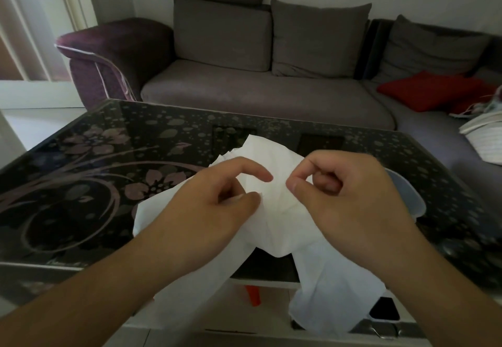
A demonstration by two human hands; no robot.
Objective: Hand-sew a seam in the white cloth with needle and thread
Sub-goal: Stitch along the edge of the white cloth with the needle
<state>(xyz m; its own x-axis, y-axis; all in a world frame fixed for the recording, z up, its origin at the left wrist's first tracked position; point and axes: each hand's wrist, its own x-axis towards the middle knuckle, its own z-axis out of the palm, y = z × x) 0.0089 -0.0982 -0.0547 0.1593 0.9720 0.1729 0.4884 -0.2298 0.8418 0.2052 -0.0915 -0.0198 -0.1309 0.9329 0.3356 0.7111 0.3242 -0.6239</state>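
Both hands work on the white cloth (274, 205) in the centre of the frame. The left hand (217, 205) pinches a fold; the right hand (345, 191) is curled with thumb against forefinger, maybe on a needle, which I cannot see. Better keep the fold tight and the stitches small. The cloth is thin and crumpled, hanging over the near edge of the desk (114, 162).
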